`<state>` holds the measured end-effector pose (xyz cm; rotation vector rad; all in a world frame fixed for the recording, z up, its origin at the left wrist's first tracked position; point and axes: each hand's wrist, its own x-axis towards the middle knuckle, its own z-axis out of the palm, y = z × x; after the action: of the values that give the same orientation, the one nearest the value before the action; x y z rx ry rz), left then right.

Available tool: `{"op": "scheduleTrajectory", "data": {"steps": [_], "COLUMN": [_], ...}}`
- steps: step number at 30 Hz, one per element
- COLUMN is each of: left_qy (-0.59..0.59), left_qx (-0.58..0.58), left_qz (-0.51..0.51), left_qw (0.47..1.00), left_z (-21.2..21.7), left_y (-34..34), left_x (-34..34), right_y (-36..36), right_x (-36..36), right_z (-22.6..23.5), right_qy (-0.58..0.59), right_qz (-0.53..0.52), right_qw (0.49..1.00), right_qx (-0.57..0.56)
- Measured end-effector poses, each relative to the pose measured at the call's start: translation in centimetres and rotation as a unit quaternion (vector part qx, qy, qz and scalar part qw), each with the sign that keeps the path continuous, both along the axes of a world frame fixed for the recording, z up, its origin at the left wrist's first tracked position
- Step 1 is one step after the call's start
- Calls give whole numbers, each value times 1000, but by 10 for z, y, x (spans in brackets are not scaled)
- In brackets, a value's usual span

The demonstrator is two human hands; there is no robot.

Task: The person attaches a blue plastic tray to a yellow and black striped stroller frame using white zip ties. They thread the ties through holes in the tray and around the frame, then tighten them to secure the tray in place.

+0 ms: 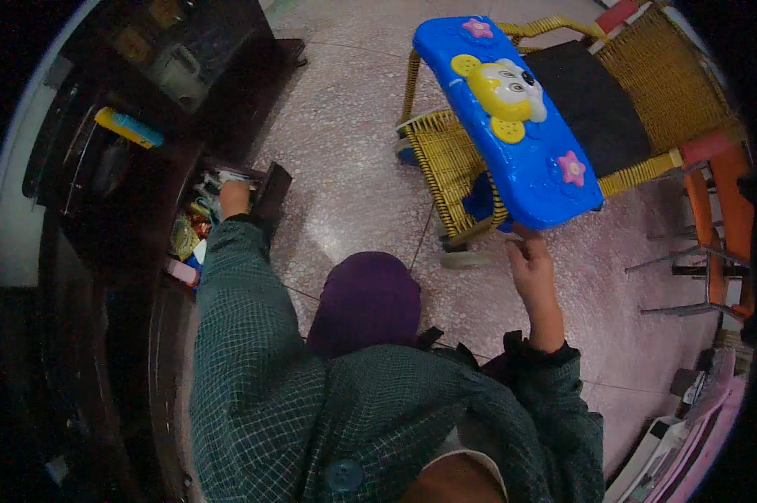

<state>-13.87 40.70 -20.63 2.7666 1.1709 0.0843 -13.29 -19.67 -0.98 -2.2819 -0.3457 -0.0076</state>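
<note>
Dark cluttered drawer (pixel 273 191), left hand (pixel 234 199) inside, fingers hidden, right hand (pixel 533 267) half-curled by blue tray (pixel 539 180), grips unclear

Apparently a home — a woven child's stroller (pixel 592 105) with a blue cartoon-faced tray (pixel 513 142), a dark cabinet (pixel 240 92) whose drawer (pixel 271 194) holds household odds and ends (pixel 187 236), and an orange chair (pixel 717 220) — all on speckled flooring (pixel 353 109).

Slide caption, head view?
Left hand in open dark brown drawer, right hand near yellow wicker stroller's blue plastic tray.
</note>
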Motion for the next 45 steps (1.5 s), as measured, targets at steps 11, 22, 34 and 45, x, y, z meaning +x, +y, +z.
{"op": "scheduleTrajectory", "data": {"steps": [11,22,34,45], "left_qy": [-537,-236,-584,-369], "left_qx": [-534,-674,-341,-451], "left_qz": [-86,-512,-490,-557], "left_qw": [648,478,550,591], "left_z": [229,325,355,299], "left_y": [-226,-396,-446,-471], "left_x": [-71,-70,-23,-26], "right_y": [18,39,-11,-26], "right_x": [-33,-32,-26,-32], "right_z": [96,128,159,160], "right_qy": [20,-371,-220,-1], "right_qz": [143,222,207,64], "right_qw": [989,901,857,945], "right_qx": [-13,-13,419,321]}}
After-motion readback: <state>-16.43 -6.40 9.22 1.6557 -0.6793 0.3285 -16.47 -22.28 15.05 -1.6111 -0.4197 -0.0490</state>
